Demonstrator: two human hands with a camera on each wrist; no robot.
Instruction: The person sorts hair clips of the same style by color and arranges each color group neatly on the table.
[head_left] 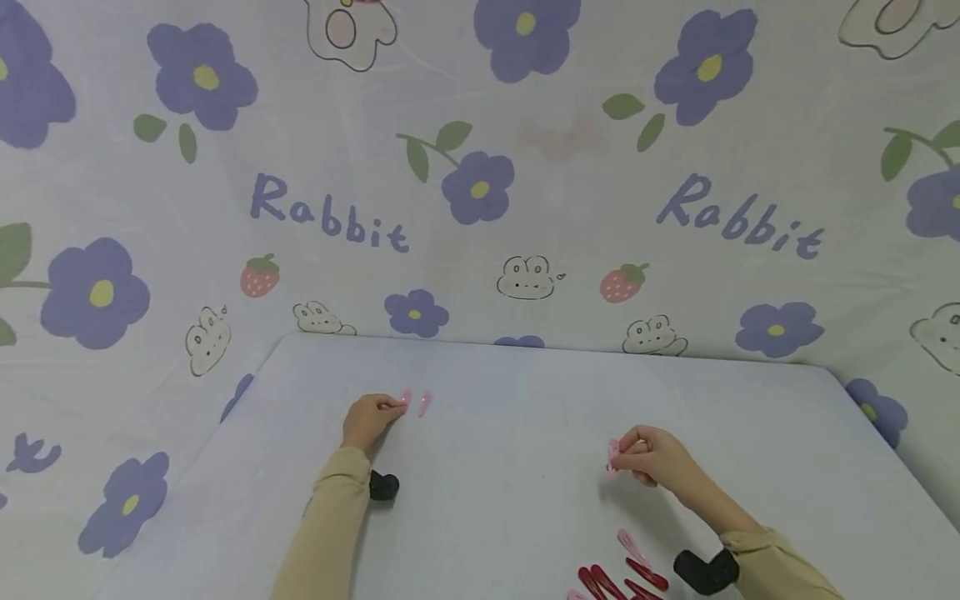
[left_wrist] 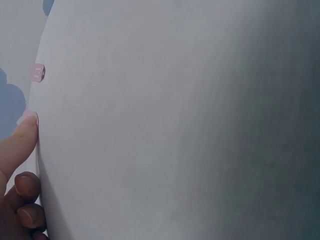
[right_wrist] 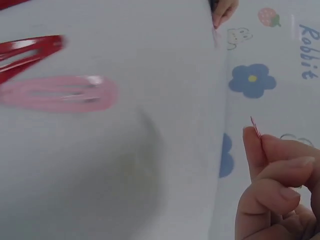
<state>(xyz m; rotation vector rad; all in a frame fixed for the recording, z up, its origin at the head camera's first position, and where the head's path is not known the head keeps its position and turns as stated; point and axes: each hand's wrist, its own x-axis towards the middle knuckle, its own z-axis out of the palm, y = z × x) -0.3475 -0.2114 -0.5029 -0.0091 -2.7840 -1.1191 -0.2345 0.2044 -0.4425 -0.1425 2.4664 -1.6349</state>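
Observation:
At the far left of the table, my left hand (head_left: 372, 419) pinches the near end of a pink hair clip (head_left: 407, 396) between thumb and fingers. Just right of it lies a second pink hair clip (head_left: 425, 403), roughly parallel. In the left wrist view the thumb (left_wrist: 22, 135) covers most of the held clip. My right hand (head_left: 657, 458) is raised over the table on the right, pinching another pink hair clip (head_left: 612, 455) between thumb and index finger. Seen from the right wrist, that clip (right_wrist: 256, 129) is edge-on, its lower part hidden by the fingertips.
Near the front edge of the view, several red hair clips (head_left: 592, 582) lie in a loose group with a pink clip (head_left: 632, 546) behind them. The white table (head_left: 495, 433) ends at a patterned cloth backdrop (head_left: 555, 217). Black wrist cameras (head_left: 705, 572) sit by both sleeves.

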